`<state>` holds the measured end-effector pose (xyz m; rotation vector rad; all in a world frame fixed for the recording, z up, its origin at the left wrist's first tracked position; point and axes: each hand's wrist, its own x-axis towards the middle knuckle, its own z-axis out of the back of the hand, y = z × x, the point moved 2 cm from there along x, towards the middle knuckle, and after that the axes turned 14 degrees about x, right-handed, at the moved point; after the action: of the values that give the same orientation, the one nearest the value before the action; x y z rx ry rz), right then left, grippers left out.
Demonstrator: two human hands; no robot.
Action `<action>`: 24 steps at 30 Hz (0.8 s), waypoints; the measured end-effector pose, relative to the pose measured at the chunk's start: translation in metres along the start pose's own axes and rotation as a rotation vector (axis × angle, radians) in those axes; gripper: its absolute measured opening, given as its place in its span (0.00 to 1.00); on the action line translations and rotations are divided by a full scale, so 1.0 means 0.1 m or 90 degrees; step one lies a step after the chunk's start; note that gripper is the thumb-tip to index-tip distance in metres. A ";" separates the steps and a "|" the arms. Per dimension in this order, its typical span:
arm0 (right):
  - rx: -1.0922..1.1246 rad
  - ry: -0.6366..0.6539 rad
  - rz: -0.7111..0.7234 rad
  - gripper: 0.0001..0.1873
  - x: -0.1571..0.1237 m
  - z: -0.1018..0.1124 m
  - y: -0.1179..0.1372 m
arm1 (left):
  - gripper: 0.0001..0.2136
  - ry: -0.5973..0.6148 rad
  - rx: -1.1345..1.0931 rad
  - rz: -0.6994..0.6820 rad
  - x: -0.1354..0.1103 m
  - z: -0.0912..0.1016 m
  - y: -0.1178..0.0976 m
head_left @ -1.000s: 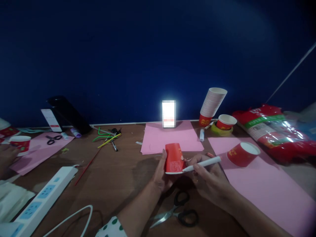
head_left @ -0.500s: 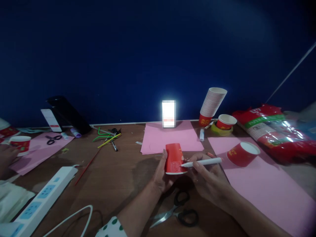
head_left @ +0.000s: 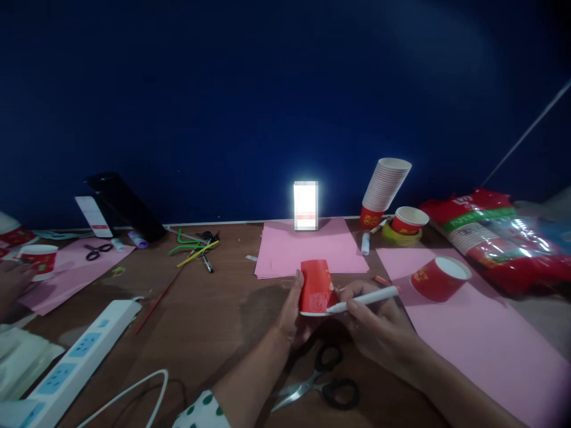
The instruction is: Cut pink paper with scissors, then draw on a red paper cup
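My left hand [head_left: 293, 309] is closed around a red paper cup [head_left: 316, 286], its white rim turned down toward me. Pinched in my right hand [head_left: 372, 315] is a white marker [head_left: 366, 299], whose tip meets the cup near the rim. A red piece, perhaps the marker's cap, sticks out above the right-hand fingers. Black-handled scissors [head_left: 319, 383] lie spread on the table below my hands. Another red paper cup [head_left: 439, 279] rests on pink paper [head_left: 482, 345] at the right.
Pink sheets [head_left: 307, 252] lie in front of a lit phone [head_left: 306, 205]. Stacked cups [head_left: 386, 190], a tape roll [head_left: 401, 236] and a red plastic package [head_left: 491, 238] are at the right. A power strip [head_left: 84, 351] and another person's hand [head_left: 15, 285] are at the left.
The marker tip has slid down and slightly left along the cup toward its rim, with my right hand tilting the marker. My left hand keeps its grip on the cup.
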<state>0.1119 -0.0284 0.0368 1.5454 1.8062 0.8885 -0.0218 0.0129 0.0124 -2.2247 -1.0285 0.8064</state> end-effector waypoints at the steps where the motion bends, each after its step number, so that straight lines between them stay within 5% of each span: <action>1: -0.003 -0.004 0.001 0.09 0.00 0.00 0.00 | 0.30 0.002 0.002 0.001 0.00 0.00 0.00; 24: -0.130 0.003 0.042 0.10 -0.02 0.02 0.04 | 0.29 0.032 0.027 0.019 0.00 -0.01 0.03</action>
<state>0.1158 -0.0293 0.0389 1.4793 1.6207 1.0739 -0.0197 0.0105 0.0111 -2.2179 -0.9467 0.7738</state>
